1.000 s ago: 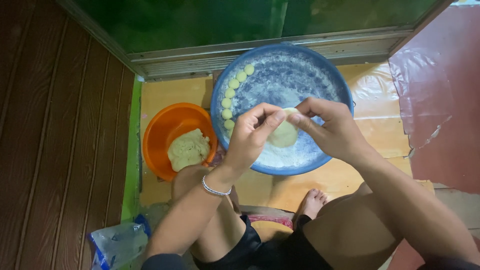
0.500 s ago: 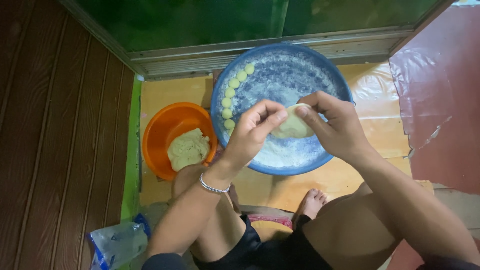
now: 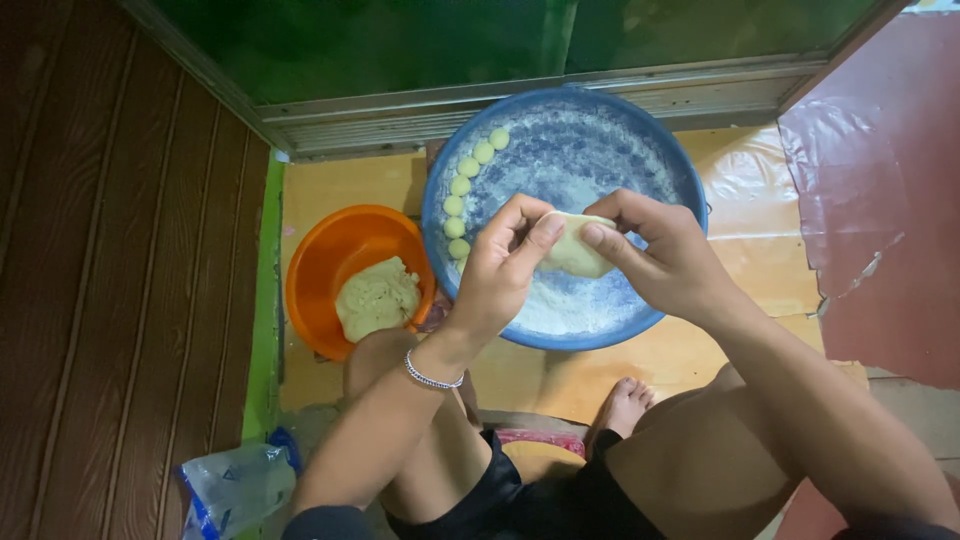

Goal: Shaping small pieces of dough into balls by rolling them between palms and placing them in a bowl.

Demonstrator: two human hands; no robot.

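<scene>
— So, how far along with the dough?

— Partly done, judging by the look. Already rolled and laid down: a row of small pale balls, inside the blue basin, along its left rim, touching one another or nearly so.

— And in the hands?

— One flat piece of dough, held just above the middle of the blue basin. Pinched at its left edge by the left hand, thumb and forefinger closed on it. Pinched at its right edge by the right hand in the same way, the other fingers loosely curled. Not yet a ball, rather a soft disc, a little folded. Impossible to tell whether anything is wrapped inside.

— Anything left to shape?

— Yes, quite a lot, probably. A big lump of the same dough lying in the orange bowl, just left of the blue basin. Touching its rim or only very near: hard to say.

— Room for more balls?

— Plenty. Only white flour over the bottom of the blue basin, with nothing on the right side.

— Something else around?

— A thin bracelet on the left wrist, nearer than the blue basin. Also a clear plastic bag on the floor, well apart from the blue basin, to its lower left.
</scene>
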